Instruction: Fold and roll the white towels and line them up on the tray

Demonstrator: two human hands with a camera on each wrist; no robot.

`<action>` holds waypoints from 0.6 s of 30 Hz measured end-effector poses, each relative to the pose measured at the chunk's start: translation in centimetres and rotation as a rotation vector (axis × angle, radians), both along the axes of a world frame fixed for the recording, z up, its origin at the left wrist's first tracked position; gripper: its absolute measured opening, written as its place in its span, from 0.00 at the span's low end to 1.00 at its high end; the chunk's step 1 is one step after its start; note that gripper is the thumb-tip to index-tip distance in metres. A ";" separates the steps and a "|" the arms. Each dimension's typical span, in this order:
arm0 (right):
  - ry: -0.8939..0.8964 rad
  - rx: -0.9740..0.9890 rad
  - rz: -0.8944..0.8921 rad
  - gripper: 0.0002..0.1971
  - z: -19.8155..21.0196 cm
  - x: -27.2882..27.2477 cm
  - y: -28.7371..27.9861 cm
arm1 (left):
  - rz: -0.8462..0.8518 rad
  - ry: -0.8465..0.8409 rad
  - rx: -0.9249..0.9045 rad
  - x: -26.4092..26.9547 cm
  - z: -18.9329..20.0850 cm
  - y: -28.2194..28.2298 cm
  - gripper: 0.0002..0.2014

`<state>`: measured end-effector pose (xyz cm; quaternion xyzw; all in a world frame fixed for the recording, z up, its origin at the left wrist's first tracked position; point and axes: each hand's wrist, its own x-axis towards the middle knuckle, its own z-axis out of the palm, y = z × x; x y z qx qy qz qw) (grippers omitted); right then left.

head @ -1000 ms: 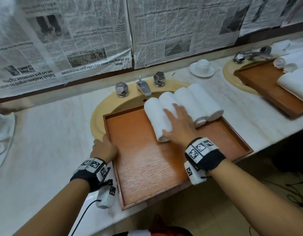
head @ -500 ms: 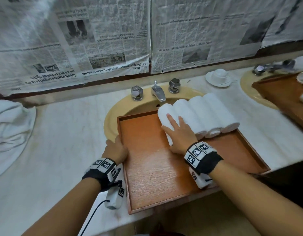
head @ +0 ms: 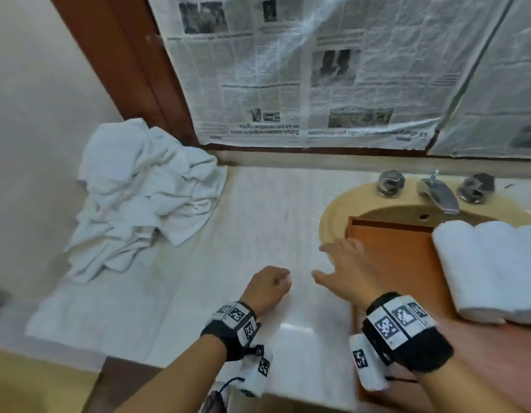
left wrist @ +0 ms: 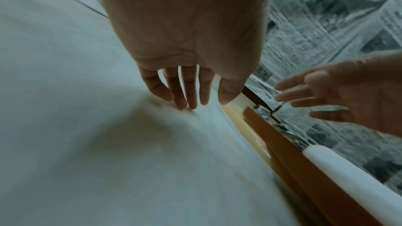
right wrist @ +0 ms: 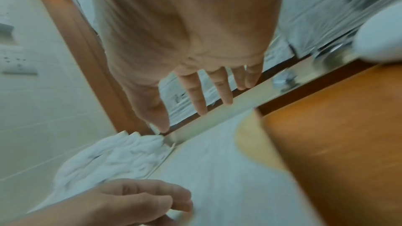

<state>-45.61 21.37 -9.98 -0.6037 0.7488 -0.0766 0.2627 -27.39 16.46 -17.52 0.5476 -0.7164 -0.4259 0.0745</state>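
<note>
Heap of unfolded white towels (head: 139,201) at the table's (head: 258,210) far left corner, rolled towels (head: 490,269) lined on tray (head: 389,248) over sink (head: 335,216), left hand (head: 268,289) fingers loosely curled and empty on table, right hand (head: 346,272) fingers spread, empty, above tray's left edge.

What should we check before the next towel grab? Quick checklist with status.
1. Right hand free: ok, fingers spread, holding nothing.
2. Left hand free: ok, loosely curled over the counter, holding nothing.
3. Unfolded towel pile available: ok, heaped at the counter's far left corner.
4. Folding space between pile and tray: ok, bare counter under both hands.
5. Rolled towels lined up on the tray: ok, side by side and touching; the row runs out of frame.
6. Free slot beside the rolls: ok, bare wood on the tray's left.
</note>
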 end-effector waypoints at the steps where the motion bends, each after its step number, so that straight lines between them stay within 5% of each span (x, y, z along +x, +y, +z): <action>1: -0.031 -0.015 0.035 0.29 -0.5 2.0 -1.2 | 0.028 0.002 -0.001 2.1 0.1 -0.5 0.16; 8: -0.048 0.100 0.073 0.34 -5.4 14.8 -11.6 | 0.203 0.025 -0.097 18.2 1.8 -7.5 0.11; 13: 0.139 0.273 0.001 0.43 -8.1 21.3 -17.3 | 0.334 0.024 -0.425 28.1 3.2 -14.7 0.08; 18: 0.270 0.422 -0.024 0.57 -8.6 24.1 -18.3 | 0.325 -0.101 -0.730 33.0 5.5 -20.9 0.20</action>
